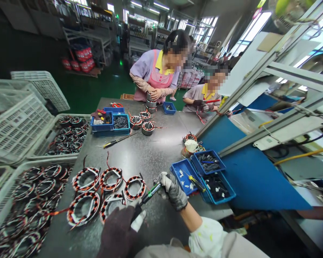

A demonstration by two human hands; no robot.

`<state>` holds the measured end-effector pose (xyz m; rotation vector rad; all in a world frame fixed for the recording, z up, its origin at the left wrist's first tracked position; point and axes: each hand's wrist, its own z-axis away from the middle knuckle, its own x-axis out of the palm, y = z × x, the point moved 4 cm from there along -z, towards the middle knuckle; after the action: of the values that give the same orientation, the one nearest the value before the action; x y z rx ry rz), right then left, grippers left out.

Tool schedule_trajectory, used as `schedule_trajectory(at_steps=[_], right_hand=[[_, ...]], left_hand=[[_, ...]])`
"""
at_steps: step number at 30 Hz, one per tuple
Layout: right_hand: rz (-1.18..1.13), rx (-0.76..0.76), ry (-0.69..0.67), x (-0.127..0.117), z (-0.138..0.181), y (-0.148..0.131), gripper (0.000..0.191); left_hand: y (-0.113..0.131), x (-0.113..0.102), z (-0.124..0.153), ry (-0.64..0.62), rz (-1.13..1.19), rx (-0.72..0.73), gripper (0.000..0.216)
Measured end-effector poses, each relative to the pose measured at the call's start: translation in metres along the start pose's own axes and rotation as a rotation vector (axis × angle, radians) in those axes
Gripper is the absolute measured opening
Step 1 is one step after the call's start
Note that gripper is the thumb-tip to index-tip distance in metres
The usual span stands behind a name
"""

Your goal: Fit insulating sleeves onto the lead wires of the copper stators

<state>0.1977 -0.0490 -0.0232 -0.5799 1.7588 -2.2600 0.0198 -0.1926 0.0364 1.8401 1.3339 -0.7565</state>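
Head view: gray tabletop (156, 150) with wire-wound rings (70, 212), green floor (83, 89) beyond.

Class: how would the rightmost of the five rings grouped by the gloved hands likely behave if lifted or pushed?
The ring may feel heavy for its size, as its inner wall looks metallic. Lying flat, it would probably slide across the smooth-looking table rather than roll or tip.
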Motion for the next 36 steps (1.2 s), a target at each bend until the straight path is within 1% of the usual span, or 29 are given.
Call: schedule_trajectory(at_steps=[3, 6, 11, 16, 19, 21, 24, 26, 28, 31, 32, 34, 36], right_hand=[[0.041, 0.01, 0.021, 0.001, 0.005, -0.011, 0.059], [0.092, 0.008, -0.011, 0.002, 0.004, -0.02, 0.06], [0.087, -0.058, -0.037, 0.003, 0.004, -0.027, 0.05], [0.117, 0.07, -0.162, 0.008, 0.012, -0.03, 0.049], [0.112, 0.093, -0.214, 0.009, 0.016, -0.031, 0.048], [0.109, 0.129, -0.327, 0.01, 0.021, -0.029, 0.046], [0.148, 0.246, -0.596, 0.012, 0.039, -0.027, 0.042], [0.18, 0.319, -0.688, 0.012, 0.056, -0.028, 0.04], [0.19, 0.306, -0.701, 0.014, 0.071, -0.035, 0.041], [0.131, 0.183, -0.721, 0.021, 0.092, -0.05, 0.049], [0.112, 0.153, -0.731, 0.023, 0.097, -0.053, 0.053], [0.091, 0.139, -0.726, 0.022, 0.108, -0.056, 0.061], [0.09, 0.15, -0.673, 0.018, 0.117, -0.053, 0.067]], left_hand=[[0.008, -0.002, -0.006, 0.025, -0.04, 0.019, 0.051], [0.009, -0.006, -0.008, 0.025, -0.072, 0.023, 0.053], [0.008, -0.008, -0.007, -0.031, -0.059, 0.04, 0.052], [0.003, 0.002, 0.007, -0.099, -0.032, -0.027, 0.037], [0.002, 0.006, 0.014, -0.147, 0.037, -0.023, 0.022], [0.003, 0.005, 0.015, -0.214, 0.135, -0.03, 0.016], [0.008, -0.003, 0.015, -0.344, 0.312, -0.039, 0.018], [0.015, -0.01, 0.015, -0.367, 0.352, 0.037, 0.021], [0.023, -0.014, 0.016, -0.382, 0.335, 0.148, 0.021], [0.031, -0.01, 0.025, -0.523, 0.319, 0.25, 0.013], [0.032, -0.008, 0.028, -0.575, 0.316, 0.258, 0.016], [0.036, -0.005, 0.033, -0.649, 0.34, 0.263, 0.02], [0.041, -0.006, 0.03, -0.653, 0.383, 0.215, 0.018]])
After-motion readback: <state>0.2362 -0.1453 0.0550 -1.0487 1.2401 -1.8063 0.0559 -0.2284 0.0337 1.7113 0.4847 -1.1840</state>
